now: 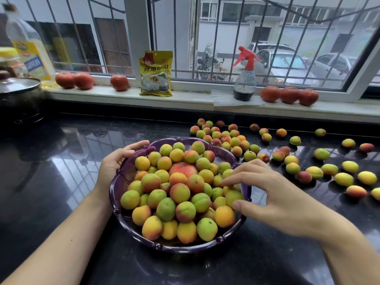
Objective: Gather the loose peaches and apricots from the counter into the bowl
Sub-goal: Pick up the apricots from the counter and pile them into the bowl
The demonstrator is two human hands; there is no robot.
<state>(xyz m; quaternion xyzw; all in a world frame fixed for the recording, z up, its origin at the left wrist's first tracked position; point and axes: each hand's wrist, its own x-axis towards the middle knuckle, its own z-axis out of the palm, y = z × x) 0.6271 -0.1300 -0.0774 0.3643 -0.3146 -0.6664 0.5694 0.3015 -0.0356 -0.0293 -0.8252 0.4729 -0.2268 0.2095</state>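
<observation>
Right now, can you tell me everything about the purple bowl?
The bowl is dark purple, see-through plastic by its look, with a wavy scalloped rim. It sits upright on the shiny black counter, heaped with small yellow, green and red-blushed fruit and one bigger pink peach near the middle. The left hand grips its far left rim. The right hand reaches over its right rim, fingers spread above the fruit.

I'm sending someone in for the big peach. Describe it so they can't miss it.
Find the purple bowl on the black counter, heaped with small fruit. The peach sits near the top middle of the heap, half buried. It is far larger than the yellow-green apricots around it, and pinkish red all over.
</observation>
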